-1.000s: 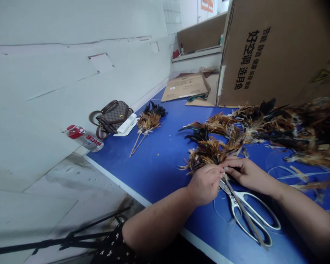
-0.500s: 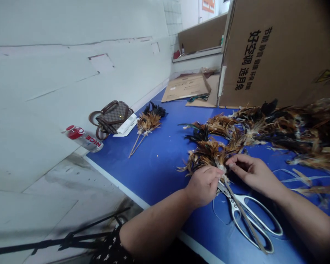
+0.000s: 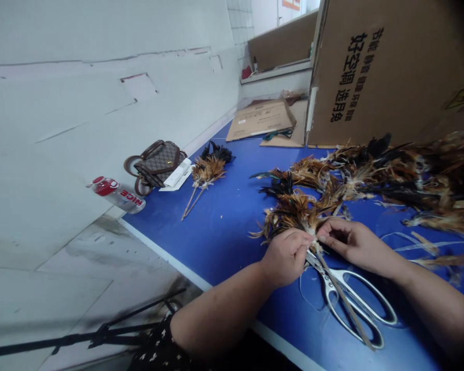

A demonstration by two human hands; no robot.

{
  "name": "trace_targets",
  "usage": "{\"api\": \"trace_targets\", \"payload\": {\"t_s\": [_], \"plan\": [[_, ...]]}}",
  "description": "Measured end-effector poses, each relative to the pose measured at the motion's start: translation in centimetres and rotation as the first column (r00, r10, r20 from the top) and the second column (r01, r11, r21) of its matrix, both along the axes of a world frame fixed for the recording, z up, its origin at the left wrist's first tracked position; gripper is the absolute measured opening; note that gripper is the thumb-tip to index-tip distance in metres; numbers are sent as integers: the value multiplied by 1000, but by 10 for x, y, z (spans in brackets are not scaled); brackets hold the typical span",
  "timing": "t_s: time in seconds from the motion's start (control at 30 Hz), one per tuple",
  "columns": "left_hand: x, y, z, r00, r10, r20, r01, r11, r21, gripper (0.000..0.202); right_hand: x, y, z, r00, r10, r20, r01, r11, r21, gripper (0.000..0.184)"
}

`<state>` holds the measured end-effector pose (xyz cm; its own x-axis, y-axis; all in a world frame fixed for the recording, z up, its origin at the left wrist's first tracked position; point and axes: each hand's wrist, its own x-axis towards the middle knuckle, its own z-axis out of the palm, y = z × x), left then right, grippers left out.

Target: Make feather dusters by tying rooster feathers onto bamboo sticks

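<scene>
Just past left hand (image 3: pixel 288 256) and right hand (image 3: pixel 351 242) fingertips, feather bundle (image 3: pixel 296 208) fans away; stick (image 3: pixel 346 296) runs back, rightward, from them over scissors (image 3: pixel 326 281). Left fingers pinch bundle base; right thumb and forefinger nearly together there, hold unclear. Both hands equally near.

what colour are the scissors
The scissors are silver-grey, showing best in the head view, partly under a thin stick.

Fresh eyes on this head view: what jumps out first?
Probably the big cardboard panel with black lettering, upper right. Below it, brown and black feathers spread across the blue table. Nearer, left hand and right hand meet at a feather bundle's base, its stick crossing over silver scissors.
</scene>
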<state>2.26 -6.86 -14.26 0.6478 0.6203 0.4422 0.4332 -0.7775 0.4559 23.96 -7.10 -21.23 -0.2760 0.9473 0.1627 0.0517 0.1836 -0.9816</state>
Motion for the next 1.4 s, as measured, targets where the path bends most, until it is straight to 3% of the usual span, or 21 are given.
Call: {"api": "trace_targets", "payload": {"t_s": [0.3, 0.5, 0.67, 0.83, 1.0, 1.17, 1.27, 1.4], "plan": [[-2, 0, -1, 1000, 8, -19, -8, 1000, -16, 14, 13, 1, -6, 998, -48, -33, 47, 998, -35, 47], [-1, 0, -1, 1000, -17, -7, 17, 1000, 19, 14, -1, 2, 5, 997, -71, 4, 71, 997, 14, 48], [-1, 0, -1, 1000, -16, -17, 17, 999, 29, 14, -13, 2, 13, 999, -44, 13, 45, 999, -23, 50], [-2, 0, -2, 1000, -15, -21, 16, 1000, 17, 15, -7, 0, 7, 998, -47, -53, 45, 998, -36, 50], [-3, 0, -4, 1000, -3, -30, 3, 1000, 9, 15, 4, -2, -1, 992, 25, -126, -38, 995, -95, 46], [-3, 1, -4, 1000, -11, -28, 11, 1000, 11, 14, 5, -4, 14, 993, 68, -98, -62, 996, 66, 37], [-3, 1, -3, 1000, -6, -21, 6, 1000, 17, 13, 1, -7, 19, 977, 124, -176, -115, 991, 62, 32], [-2, 2, -1, 1000, -13, 16, 13, 1000, 7, 13, -8, -12, 8, 886, 143, -441, -227, 964, -142, 29]]}}
